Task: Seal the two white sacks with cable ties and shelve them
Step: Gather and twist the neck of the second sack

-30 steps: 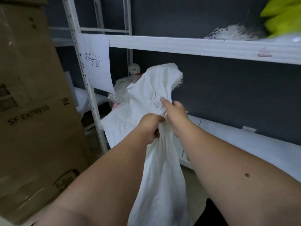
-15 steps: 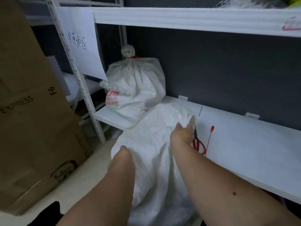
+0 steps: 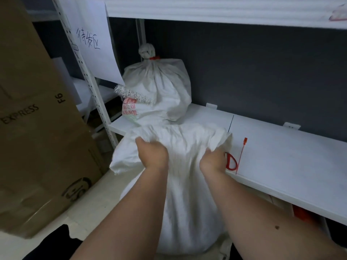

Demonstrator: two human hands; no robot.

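The open sack is now standing on the floor against the shelf, lowered from its raised position a second ago. The left hand and right hand are gripping its mouth, spread apart. The red cable tie is lying beside it, unused; sealing is pending.

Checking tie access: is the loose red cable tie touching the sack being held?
Apart. The head view shows bare shelf between the red cable tie and the held sack.

Left hand and right hand gripping open white sack, tied sack on shelf
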